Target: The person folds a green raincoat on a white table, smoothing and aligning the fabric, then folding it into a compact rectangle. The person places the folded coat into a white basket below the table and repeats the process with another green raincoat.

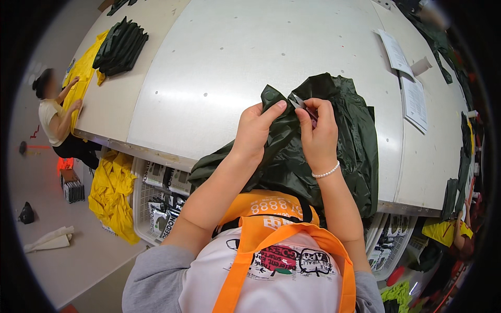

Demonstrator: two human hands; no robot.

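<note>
A dark green, shiny waterproof garment (355, 130) lies bunched at the table's near edge and hangs down toward my lap. My left hand (253, 128) pinches a corner of it between thumb and fingers, and a round snap button (269, 96) shows on the flap just above the thumb. In my right hand (321, 133) is a small pair of thread snips (298, 102), its blades pointing left at the fabric beside my left thumb. The handle is mostly hidden inside my fingers.
Folded dark green garments (121, 46) are stacked at the far left, near a yellow garment (86, 68) that a co-worker (57, 115) handles. Printed sheets (414, 101) and a white cylinder (420, 66) sit at right. Below the table edge are white baskets (140, 208) of packages and a yellow heap (112, 190).
</note>
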